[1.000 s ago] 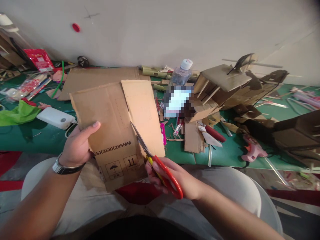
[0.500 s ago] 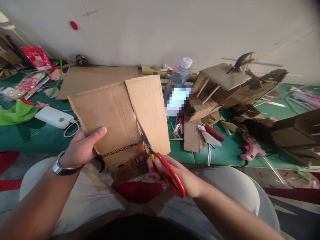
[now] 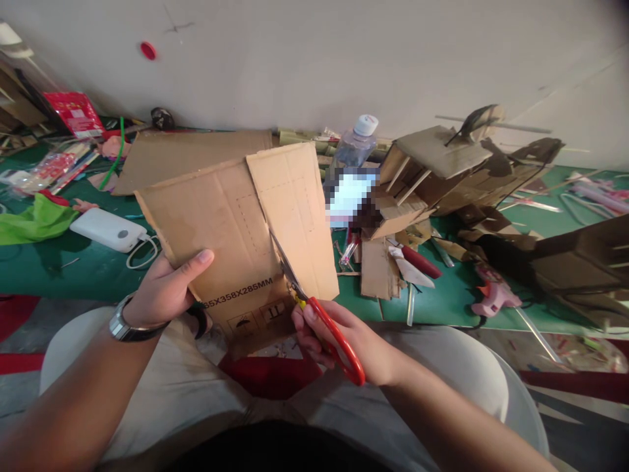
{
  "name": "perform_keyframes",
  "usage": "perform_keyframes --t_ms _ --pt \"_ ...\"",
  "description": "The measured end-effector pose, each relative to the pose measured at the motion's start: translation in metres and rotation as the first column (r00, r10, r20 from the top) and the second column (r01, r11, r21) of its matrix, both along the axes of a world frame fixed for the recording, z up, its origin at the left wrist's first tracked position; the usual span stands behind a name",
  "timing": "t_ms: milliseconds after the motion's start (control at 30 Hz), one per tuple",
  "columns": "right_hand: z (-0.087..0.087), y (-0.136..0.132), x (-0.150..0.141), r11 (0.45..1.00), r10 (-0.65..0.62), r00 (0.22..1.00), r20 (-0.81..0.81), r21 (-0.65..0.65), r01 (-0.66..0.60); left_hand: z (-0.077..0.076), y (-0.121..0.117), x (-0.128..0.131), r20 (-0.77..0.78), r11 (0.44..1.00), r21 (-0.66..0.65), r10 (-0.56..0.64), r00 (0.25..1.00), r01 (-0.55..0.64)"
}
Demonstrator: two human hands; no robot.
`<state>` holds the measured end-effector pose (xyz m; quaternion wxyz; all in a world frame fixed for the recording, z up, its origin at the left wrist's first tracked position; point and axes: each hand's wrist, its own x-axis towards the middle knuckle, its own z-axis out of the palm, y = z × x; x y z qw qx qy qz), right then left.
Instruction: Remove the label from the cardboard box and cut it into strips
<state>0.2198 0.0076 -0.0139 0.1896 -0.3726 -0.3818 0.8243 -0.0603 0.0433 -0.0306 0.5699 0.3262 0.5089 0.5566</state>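
Note:
My left hand [image 3: 174, 288] grips the lower left edge of a brown cardboard sheet [image 3: 211, 223], thumb on top and fingers hidden behind. Black print and handling symbols show near the sheet's bottom. My right hand [image 3: 339, 337] is closed round the handles of red-handled scissors [image 3: 339, 334]. Their blades lie in a long cut running up the cardboard, with the tip pointing up and left. To the right of the cut, a cardboard strip [image 3: 299, 216] stands slightly apart from the larger part and appears joined near the top.
Behind the sheet lies another cardboard piece [image 3: 191, 157]. A white power bank [image 3: 105, 229] with a cable is at left. A bottle [image 3: 356, 141], a blurred phone screen [image 3: 351, 196], a cardboard model [image 3: 437, 157], a red-handled knife [image 3: 417, 259] and a pink glue gun [image 3: 494, 292] stand or lie at right.
The scissor handles have drawn closer together on the cut. The sheet and my left hand have shifted very slightly right in view.

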Motion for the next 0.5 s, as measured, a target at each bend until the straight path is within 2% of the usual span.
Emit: perform_keyframes --t_ms 233,500 --pt "0.001 0.001 0.004 0.999 0.031 0.999 -0.004 -0.011 -0.031 0.004 -0.002 -0.002 -0.092 0.998 0.046 0.041 0.995 -0.037" --pt "0.006 0.002 0.003 0.998 0.038 0.999 0.016 -0.056 -0.037 -0.011 -0.005 -0.020 -0.332 0.975 0.203 -0.017 0.943 0.089"
